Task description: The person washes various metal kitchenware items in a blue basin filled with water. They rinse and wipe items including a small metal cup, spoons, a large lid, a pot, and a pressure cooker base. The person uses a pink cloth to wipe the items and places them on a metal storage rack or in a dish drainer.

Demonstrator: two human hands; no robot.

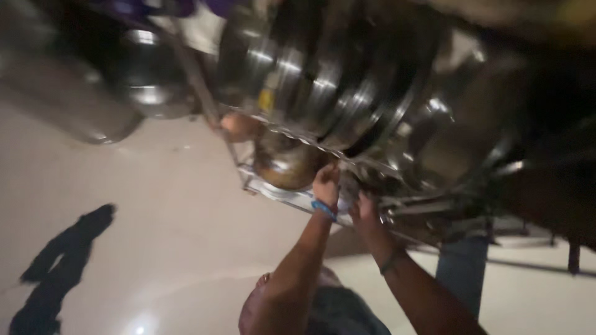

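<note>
Reaching up into a crowded wire rack (282,193) of steel vessels, both arms rise from the bottom of the view. Far left, a dull metal pot (74,102) and a shiny steel bowl (149,74) sit well apart from the hands. Next comes a round brass-coloured pot (287,162) on the lower rung of the rack, with a row of steel plates (323,68) stood on edge above it, their faces running up and to the right. The left hand (326,184), with a blue band at the wrist, is just right of the brass pot and nearer to it; its fingers curl at the rack's rail, though blur hides whether the grip is closed on anything. The right hand (365,208) sits just beside and lower, fingers bent against the rail; I cannot tell its grip either. Larger steel pots (459,142) fill the right.
</note>
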